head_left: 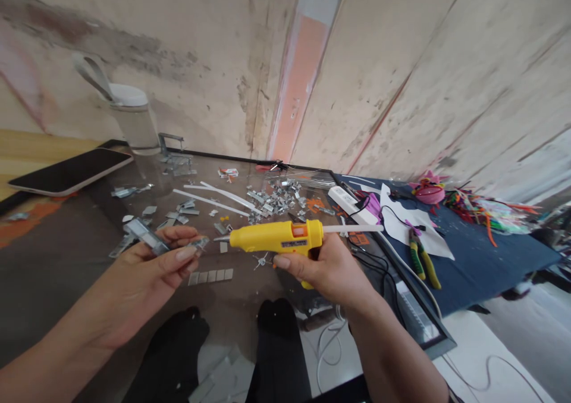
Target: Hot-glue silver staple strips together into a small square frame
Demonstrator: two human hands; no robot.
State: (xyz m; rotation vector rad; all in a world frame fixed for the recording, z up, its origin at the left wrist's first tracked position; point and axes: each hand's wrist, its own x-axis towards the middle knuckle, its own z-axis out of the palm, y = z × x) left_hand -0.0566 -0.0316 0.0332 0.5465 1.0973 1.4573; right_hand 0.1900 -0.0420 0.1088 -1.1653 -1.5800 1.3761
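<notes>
Currently, through the head view, I see the right hand gripping a yellow plastic glue gun, its printed label too small to read, a white glue stick jutting from its back. Its nozzle points at the shiny piece pinched in the left hand. Silvery scraps clutter the glossy worktop beyond; a translucent bottle and flat phone sit left, a white power strip right.

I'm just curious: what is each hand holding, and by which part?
The right hand grips a yellow glue gun by its handle; the left hand pinches a silvery piece between thumb and fingers, exact spot hidden.
</notes>
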